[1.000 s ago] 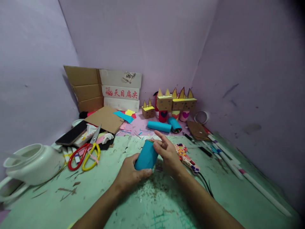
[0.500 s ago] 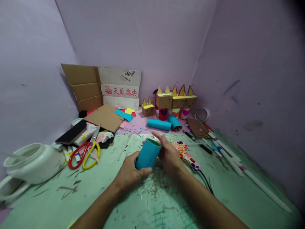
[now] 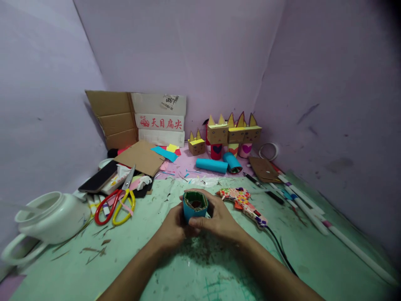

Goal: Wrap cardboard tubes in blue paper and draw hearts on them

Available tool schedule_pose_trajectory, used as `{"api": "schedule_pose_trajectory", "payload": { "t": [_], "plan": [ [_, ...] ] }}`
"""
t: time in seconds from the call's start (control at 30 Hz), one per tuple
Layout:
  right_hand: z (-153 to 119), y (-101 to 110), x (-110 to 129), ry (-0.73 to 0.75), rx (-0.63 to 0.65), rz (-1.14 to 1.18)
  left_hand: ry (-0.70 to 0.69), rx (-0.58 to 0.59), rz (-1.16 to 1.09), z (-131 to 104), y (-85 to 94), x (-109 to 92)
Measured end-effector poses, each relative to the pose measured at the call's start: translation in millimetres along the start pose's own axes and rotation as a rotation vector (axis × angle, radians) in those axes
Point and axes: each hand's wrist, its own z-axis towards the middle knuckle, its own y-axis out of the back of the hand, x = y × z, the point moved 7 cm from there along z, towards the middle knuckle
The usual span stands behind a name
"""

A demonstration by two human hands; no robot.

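Observation:
Between my hands is a short cardboard tube covered in blue paper [image 3: 194,213], its open end facing up toward me and showing a green and brown inside. My left hand [image 3: 173,223] wraps its lower left side. Around its right side and back curl the fingers of my right hand [image 3: 219,217], with the thumb across the front near the rim. To the right of my hands lies a flower-patterned glue gun [image 3: 242,202] with a black cord. Behind them are a blue paper roll [image 3: 211,165] and another blue tube [image 3: 232,162].
Cardboard cat-faced figures [image 3: 233,134] stand at the back near a folded carton [image 3: 161,121]. Left are scissors [image 3: 115,205], a phone [image 3: 98,175] and a white teapot [image 3: 53,217]. White rods [image 3: 308,215] and a pen [image 3: 252,179] lie right. Scraps litter the green mat [image 3: 150,267].
The blue tube has tipped so its open end faces me more directly. My right hand has moved from beside the tube to closing around it, thumb in front.

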Motion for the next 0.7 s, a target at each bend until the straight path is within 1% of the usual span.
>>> {"api": "schedule_pose_trajectory", "payload": {
  "t": [0.13,0.27,0.4,0.53,0.7],
  "plan": [
    [-0.9,0.2,0.9,0.039,-0.010,-0.018,0.031,0.004,-0.001,0.4,-1.1,2.8],
    [-3.6,1.6,-0.6,0.068,-0.047,0.027,0.000,0.043,0.055,1.9,-3.9,4.0],
    [-5.8,3.5,-5.2,0.088,-0.066,0.072,-0.008,0.030,0.141,2.3,-3.7,4.9],
    [-7.1,7.3,-8.7,0.076,-0.108,0.073,0.009,0.014,0.176,0.8,-4.7,4.2],
    [-9.8,10.9,-11.9,0.009,-0.209,0.133,-0.009,-0.037,0.175,-0.3,-4.7,0.6]
  ]
}}
